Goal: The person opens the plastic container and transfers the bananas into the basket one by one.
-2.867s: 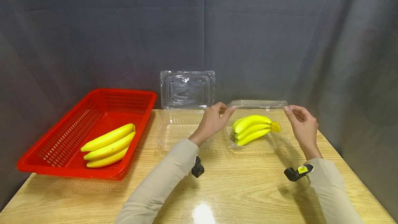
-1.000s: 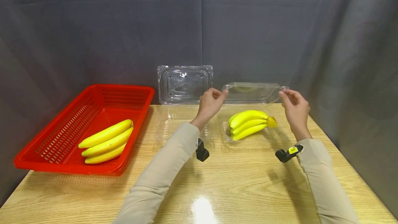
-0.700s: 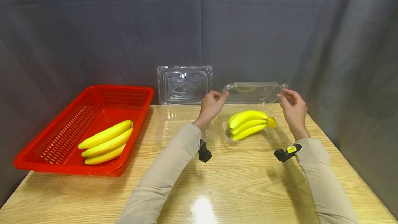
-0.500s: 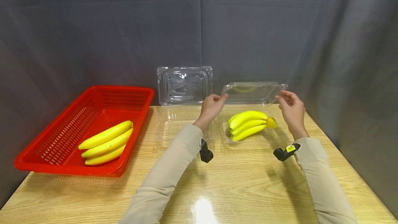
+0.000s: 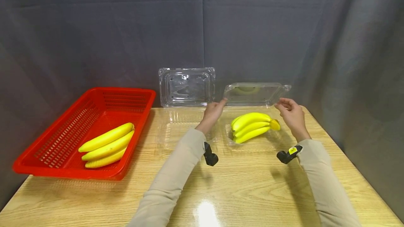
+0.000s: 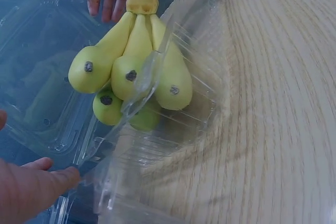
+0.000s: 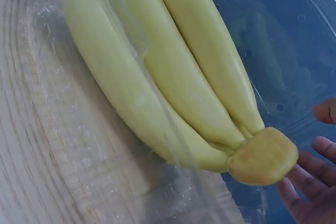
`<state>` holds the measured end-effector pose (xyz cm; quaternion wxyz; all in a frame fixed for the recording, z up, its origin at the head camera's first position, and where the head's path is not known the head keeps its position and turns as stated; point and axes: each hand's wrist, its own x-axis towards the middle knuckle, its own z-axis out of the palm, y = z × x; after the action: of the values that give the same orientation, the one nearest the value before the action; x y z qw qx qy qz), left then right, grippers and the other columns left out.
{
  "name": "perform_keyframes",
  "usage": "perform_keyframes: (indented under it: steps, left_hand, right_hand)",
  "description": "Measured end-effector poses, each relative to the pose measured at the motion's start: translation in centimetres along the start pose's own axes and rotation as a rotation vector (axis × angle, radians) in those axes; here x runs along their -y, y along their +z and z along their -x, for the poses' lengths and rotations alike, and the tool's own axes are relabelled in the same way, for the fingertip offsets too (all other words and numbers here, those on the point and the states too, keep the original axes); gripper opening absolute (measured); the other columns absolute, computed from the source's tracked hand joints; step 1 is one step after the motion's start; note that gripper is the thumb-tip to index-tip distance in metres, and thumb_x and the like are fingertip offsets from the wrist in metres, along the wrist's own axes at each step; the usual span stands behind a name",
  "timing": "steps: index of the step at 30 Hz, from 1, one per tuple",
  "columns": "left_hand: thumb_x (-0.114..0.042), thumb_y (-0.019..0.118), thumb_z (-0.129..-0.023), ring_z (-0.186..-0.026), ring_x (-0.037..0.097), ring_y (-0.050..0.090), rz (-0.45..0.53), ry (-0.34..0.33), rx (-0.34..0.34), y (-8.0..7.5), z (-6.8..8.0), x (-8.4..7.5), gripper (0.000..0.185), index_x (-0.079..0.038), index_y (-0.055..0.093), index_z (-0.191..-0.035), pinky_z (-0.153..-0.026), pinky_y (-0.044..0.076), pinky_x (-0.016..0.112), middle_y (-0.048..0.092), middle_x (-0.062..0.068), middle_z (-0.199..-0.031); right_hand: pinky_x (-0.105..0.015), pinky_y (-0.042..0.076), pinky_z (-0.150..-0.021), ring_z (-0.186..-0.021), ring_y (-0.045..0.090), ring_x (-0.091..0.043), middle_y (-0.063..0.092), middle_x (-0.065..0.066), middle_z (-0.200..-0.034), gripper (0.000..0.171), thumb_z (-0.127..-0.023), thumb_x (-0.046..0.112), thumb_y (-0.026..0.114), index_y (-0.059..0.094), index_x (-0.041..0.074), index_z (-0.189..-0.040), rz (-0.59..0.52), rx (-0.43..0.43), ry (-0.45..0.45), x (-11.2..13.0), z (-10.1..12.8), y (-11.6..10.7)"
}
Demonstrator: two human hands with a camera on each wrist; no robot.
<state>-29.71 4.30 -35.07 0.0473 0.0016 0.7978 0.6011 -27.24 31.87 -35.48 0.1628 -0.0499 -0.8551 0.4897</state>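
Note:
A bunch of yellow bananas lies in the base of a clear plastic clamshell box, its stem pointing right. The box's lid stands tilted up behind the bananas. My left hand is at the lid's lower left corner; in the left wrist view its fingers lie fairly straight beside the plastic edge. Near the lid's lower right corner is my right hand. In the right wrist view its fingers are loosely spread beside the banana stem, holding nothing.
Left of this box a second clear clamshell sits with its lid upright against the grey curtain. A red slotted basket at the left holds another banana bunch. All stand on a wooden table.
The lid has swung up and back from low over the bananas. Both hands first rose with it, then slid down its sides; the right hand's fingers have left the lid's upper corner.

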Motion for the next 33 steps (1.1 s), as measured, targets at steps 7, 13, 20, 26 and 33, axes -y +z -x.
perform_keyframes:
  steps: [7,13,20,26,33]
  left_hand:
    - [-0.054,0.046,-0.096,-0.114,0.029,0.052,0.031,-0.011,0.036,0.4,0.0,0.4,0.063,0.000,0.057,-0.125,-0.097,0.041,0.046,0.057,0.012,-0.118]
    - [-0.052,0.046,-0.096,-0.105,0.028,0.052,0.014,0.001,0.047,0.5,0.0,0.6,0.055,-0.001,0.061,-0.111,-0.092,0.043,0.044,0.056,0.010,-0.103]
    - [-0.045,0.049,-0.097,-0.080,0.019,0.045,0.076,0.027,0.044,0.8,0.1,0.7,0.042,-0.011,0.045,-0.073,-0.077,0.041,0.038,0.043,0.001,-0.077]
    - [-0.042,0.049,-0.098,-0.067,0.015,0.037,0.083,0.047,0.049,1.0,0.3,0.6,0.043,-0.015,0.037,-0.065,-0.067,0.035,0.033,0.033,-0.001,-0.065]
    - [-0.041,0.049,-0.098,-0.091,0.022,0.049,0.099,0.038,0.058,0.9,0.1,0.6,0.038,-0.011,0.045,-0.075,-0.086,0.042,0.041,0.049,0.004,-0.086]
  right_hand:
    - [-0.033,0.048,-0.090,-0.116,0.051,-0.029,0.053,-0.020,-0.131,0.054,-0.099,0.035,0.054,0.046,-0.001,-0.139,-0.022,0.050,0.026,-0.6,-0.2,0.3]
    - [-0.049,0.042,-0.099,-0.124,0.047,-0.037,0.050,-0.024,-0.134,0.057,-0.100,0.034,0.052,0.044,-0.005,-0.140,-0.073,0.102,0.044,-1.3,-0.2,0.4]
    - [-0.049,0.041,-0.100,-0.125,0.045,-0.038,0.048,-0.025,-0.137,0.055,-0.100,0.030,0.051,0.042,-0.005,-0.142,-0.084,0.112,0.050,-1.7,-0.3,0.6]
    - [-0.033,0.048,-0.089,-0.124,0.046,-0.039,0.050,-0.024,-0.136,0.054,-0.100,0.030,0.050,0.042,-0.003,-0.143,-0.050,0.110,0.063,-1.9,-0.4,0.7]
    - [-0.041,0.044,-0.095,-0.127,0.043,-0.039,0.046,-0.025,-0.139,0.057,-0.101,0.030,0.049,0.036,-0.002,-0.146,-0.047,0.147,0.084,-1.8,-0.5,1.0]
